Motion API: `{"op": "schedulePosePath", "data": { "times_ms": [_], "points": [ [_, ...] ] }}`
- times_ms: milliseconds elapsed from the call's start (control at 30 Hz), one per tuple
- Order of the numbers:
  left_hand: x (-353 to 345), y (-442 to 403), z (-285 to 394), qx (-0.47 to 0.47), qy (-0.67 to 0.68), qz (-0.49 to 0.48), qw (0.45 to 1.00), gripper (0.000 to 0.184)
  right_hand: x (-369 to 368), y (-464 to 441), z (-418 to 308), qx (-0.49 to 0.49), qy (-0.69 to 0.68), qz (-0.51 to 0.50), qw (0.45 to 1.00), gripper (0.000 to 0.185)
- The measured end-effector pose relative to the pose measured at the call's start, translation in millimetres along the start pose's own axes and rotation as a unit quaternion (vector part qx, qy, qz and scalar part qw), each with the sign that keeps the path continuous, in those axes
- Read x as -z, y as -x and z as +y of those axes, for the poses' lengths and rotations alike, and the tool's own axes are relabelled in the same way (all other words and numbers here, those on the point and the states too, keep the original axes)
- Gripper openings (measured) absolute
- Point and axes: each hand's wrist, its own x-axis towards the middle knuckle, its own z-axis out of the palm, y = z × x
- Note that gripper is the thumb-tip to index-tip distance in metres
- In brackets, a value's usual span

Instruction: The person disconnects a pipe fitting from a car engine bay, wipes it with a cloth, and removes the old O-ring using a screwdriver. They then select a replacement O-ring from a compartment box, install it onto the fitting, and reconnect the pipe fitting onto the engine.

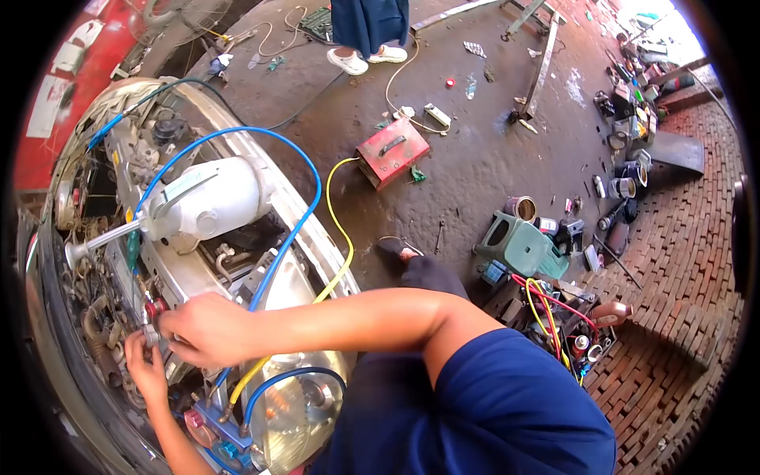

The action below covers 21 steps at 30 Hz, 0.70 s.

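Note:
My right hand (204,328) reaches across from the right, its fingers bent round a red and silver hose coupler (156,307) in the engine bay; motion blurs it a little. Just below, my left hand (146,370) pinches the lower silver part of the same coupler, its fingertips partly hidden. A green sleeve (133,247) leads down to the coupler from above. Close to my left wrist lies a gauge manifold (222,427) with blue and yellow hoses, beside the headlight (297,416).
A white plastic tank (214,198) lies on the car's front frame, a blue hose (315,170) arching over it. On the floor are a red toolbox (392,150) and a green stool (518,244). Another person's feet (348,61) stand at the top.

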Motion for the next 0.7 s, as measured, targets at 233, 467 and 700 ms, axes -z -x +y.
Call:
{"op": "schedulePosePath", "data": {
  "times_ms": [233, 467, 700],
  "points": [
    [11, 17, 17, 0.027, 0.005, -0.012, 1.0, 0.041, 88, 149, 11, -0.005, 0.049, 0.091, 0.995, 0.022],
    [53, 37, -14, 0.068, 0.051, 0.089, 0.992, 0.045, 167, 330, 64, -0.344, 0.204, 0.138, 0.906, 0.022],
    [153, 66, 64, 0.106, 0.192, 0.142, 0.965, 0.046, 256, 435, 207, -0.479, 0.304, 0.069, 0.821, 0.03]
  ]
}}
